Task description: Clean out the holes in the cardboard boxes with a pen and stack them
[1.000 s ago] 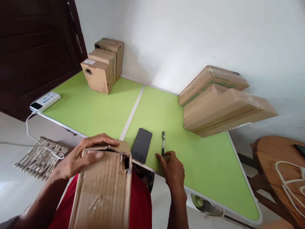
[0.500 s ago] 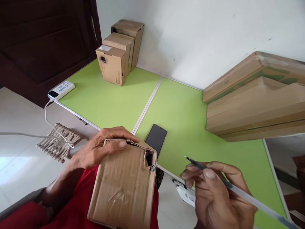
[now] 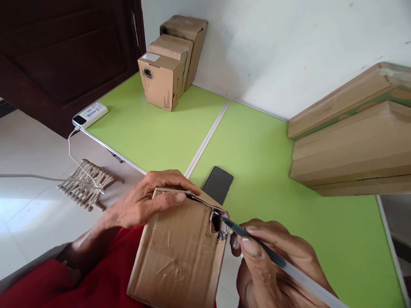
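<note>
My left hand (image 3: 154,199) grips the top edge of a brown cardboard box (image 3: 180,252), its thumb on the near face and its fingers over the top. Near the box's upper right corner is a ragged hole (image 3: 216,223) with dark ink-like marks around it. Between the thumb and fingers of my right hand (image 3: 272,261) is a pen (image 3: 272,254) with a dark grip and a clear barrel. Its tip points at the upper rim of the hole; whether it touches the cardboard I cannot tell. The box leans against my red clothing.
On the green table (image 3: 154,137) lies a black phone (image 3: 218,184), just behind the box. Several cardboard boxes (image 3: 160,81) stand at the back left, and larger cartons (image 3: 346,149) at the right. A white device (image 3: 90,114) with a cable sits at the left corner, above a woven stool (image 3: 86,184).
My right hand has moved left, bringing the pen tip from beside the box to the hole's rim. The left hand keeps its grip. The whole view has shifted slightly.
</note>
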Demonstrator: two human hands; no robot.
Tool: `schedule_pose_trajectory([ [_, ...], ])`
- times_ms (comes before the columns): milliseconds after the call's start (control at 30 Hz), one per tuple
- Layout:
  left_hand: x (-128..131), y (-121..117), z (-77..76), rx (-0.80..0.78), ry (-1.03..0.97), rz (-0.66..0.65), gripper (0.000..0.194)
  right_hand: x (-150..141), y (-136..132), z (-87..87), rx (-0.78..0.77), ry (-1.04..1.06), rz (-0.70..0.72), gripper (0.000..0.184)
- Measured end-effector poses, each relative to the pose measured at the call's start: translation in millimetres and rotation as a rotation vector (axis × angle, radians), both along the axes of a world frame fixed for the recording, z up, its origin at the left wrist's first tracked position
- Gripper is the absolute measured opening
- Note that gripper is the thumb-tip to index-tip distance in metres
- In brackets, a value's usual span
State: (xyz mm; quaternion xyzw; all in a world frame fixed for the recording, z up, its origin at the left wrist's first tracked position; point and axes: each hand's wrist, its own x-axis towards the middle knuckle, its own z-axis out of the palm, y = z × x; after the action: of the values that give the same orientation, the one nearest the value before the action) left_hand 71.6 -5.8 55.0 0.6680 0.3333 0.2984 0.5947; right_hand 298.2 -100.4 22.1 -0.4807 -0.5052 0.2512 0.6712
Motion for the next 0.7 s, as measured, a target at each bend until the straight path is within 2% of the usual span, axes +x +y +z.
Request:
schedule_pose_trajectory([
  [200, 3, 1, 3.3, -0.003, -0.004, -0.007, 0.039, -1, -2, 2.9, -0.023, -0.082, 0.018, 0.025],
  [367, 2, -1, -0.4, -0.039, -0.009, 0.013, 0.039, 4, -7, 8.7, -0.03, -0.122, 0.061, 0.019],
  [500, 1, -1, -2.1, -0.019, -0.004, 0.019, 0.04, 7, -12, 10.5, -0.054, -0.071, 0.051, 0.012],
  [567, 1, -1, -2.5, -0.008, -0.003, 0.016, 0.04, 10, -15, 8.9, -0.038, -0.049, -0.002, 0.008],
  [700, 0, 0, -3.6, -0.016, -0.001, 0.019, 0.039, 29, -10, 0.1, -0.006, 0.047, -0.199, 0.002],
])
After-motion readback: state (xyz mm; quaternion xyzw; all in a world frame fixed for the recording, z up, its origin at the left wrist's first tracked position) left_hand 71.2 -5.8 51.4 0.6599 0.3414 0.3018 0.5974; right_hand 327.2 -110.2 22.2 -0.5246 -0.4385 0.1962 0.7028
